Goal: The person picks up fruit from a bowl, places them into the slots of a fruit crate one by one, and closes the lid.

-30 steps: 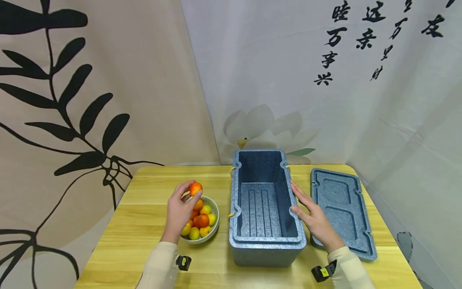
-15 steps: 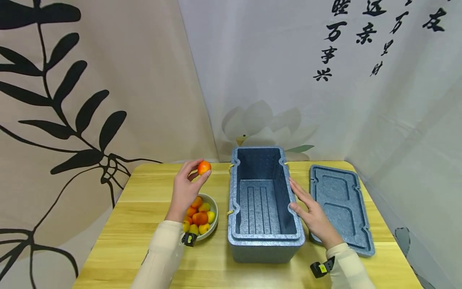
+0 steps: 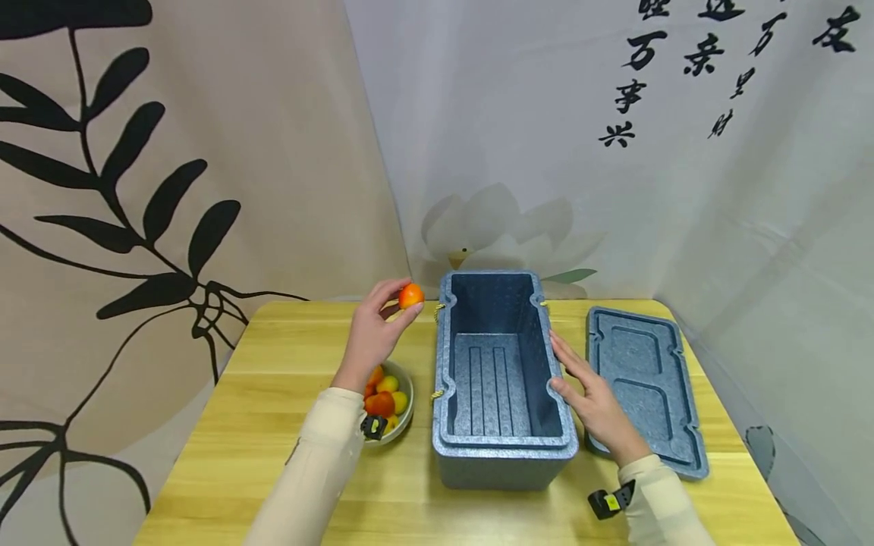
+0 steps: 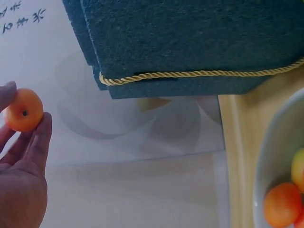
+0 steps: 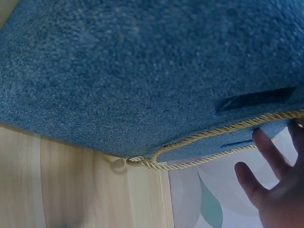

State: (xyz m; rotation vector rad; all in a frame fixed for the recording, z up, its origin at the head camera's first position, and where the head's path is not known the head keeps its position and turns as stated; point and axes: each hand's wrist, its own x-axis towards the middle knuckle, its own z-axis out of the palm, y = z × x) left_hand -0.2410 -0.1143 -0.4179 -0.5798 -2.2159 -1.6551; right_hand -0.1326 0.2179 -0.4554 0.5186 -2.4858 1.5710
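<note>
My left hand pinches a small round orange between thumb and fingertips, lifted just left of the blue-grey foam box. In the left wrist view, the orange shows a dark dot on its skin. My right hand rests along the right rim of the box, fingers fairly straight, thumb at the rim's notch. The box's lid is off and its grooved floor is bare. A pale bowl of orange and yellow fruit stands below my left forearm, partly hidden by the wrist.
The blue-grey lid lies flat on the wooden table, right of the box. A twisted gold rope runs along the box's outer side. Printed cloth hangs behind the table.
My left hand has carried the orange up and rightward from over the bowl to beside the box. The right hand stays on the rim.
</note>
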